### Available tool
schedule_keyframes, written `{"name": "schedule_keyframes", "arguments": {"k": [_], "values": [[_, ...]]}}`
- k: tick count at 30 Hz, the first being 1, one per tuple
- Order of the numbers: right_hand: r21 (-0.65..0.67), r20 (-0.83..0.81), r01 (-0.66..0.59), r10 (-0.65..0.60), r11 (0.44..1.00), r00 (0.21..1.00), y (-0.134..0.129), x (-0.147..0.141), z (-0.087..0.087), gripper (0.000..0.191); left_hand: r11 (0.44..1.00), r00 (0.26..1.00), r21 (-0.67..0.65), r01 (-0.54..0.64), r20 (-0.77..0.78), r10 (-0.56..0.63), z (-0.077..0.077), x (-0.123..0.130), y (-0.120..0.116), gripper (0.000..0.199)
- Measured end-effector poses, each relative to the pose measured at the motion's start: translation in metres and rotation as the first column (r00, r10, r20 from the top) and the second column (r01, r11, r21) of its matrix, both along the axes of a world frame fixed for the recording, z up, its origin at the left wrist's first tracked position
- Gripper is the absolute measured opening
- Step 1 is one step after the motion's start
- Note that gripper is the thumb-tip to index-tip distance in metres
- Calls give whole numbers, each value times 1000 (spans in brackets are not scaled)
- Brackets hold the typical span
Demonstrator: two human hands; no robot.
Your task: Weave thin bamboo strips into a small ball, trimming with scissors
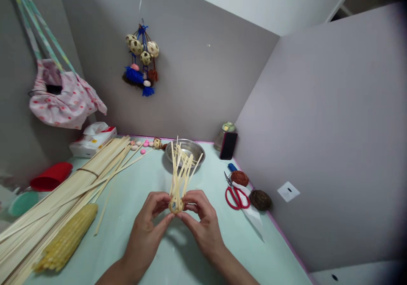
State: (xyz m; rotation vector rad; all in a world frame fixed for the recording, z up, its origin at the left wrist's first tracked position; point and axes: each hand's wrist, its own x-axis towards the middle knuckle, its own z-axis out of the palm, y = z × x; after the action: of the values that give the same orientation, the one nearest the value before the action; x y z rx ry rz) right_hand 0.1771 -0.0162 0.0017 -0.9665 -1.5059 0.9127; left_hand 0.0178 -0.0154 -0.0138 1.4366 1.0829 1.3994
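A small, partly woven ball of pale bamboo strips (pixel 176 204) is held up over the front middle of the table. Its loose strip ends fan out away from me. My left hand (pixel 148 221) pinches the ball's left side between thumb and fingers. On the opposite side my right hand (pixel 203 219) grips it in the same way, and both thumbs nearly meet at the near edge. Behind the strips stands a steel bowl (pixel 201 149) with more pale strips in it, partly hidden by the upright ends.
To the left lie a long bundle of strips (pixel 70 196), a woven yellow bundle (pixel 68 234) and a tissue box (pixel 92 141). Red-handled scissors (pixel 237 198), brown cord balls (pixel 260 200) and a propped phone (pixel 229 146) are at the right. Finished woven balls (pixel 145 58) hang on the wall.
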Motion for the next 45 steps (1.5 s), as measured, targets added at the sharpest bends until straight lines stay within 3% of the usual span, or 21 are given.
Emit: {"name": "schedule_keyframes", "arguments": {"k": [4, 7, 12, 15, 20, 27, 32, 39, 45], "values": [[-14, -10, -15, 14, 1000, 1000, 0, 0, 2, 16, 1000, 1000, 11, 0, 12, -1, 1, 0, 1, 18], [-10, 3, -19, 20, 1000, 1000, -1, 0, 1, 15, 999, 999, -50, 14, 44, -12, 4, -1, 2, 15], [29, -46, 44, -43, 999, 998, -1, -1, 0, 37, 970, 951, -220, 106, 306, -34, 11, 1, 5, 26], [-23, -67, 25, -26, 999, 997, 0, -2, 1, 30, 971, 932, -216, 104, 362, -19, 10, 4, 6, 31], [-82, -149, -30, 18, 996, 989, 1, -4, 3, 29, 981, 970, -180, 72, 240, -27, 1, 5, 6, 24], [-33, -74, 5, -8, 999, 997, 2, -1, 4, 17, 993, 1000, -116, -4, 2, 4, -2, 3, 5, 25], [-12, -66, 26, -26, 1000, 997, 2, -2, 0, 20, 999, 999, 15, 51, -17, -51, 3, 1, 0, 15], [12, -7, 31, -31, 999, 999, 4, 0, -5, 18, 998, 998, -5, 55, -18, -55, 2, -1, 2, 29], [19, 46, 32, -32, 999, 998, 6, 0, -9, 18, 992, 994, -63, 110, -4, -110, 1, -4, 6, 28]]}}
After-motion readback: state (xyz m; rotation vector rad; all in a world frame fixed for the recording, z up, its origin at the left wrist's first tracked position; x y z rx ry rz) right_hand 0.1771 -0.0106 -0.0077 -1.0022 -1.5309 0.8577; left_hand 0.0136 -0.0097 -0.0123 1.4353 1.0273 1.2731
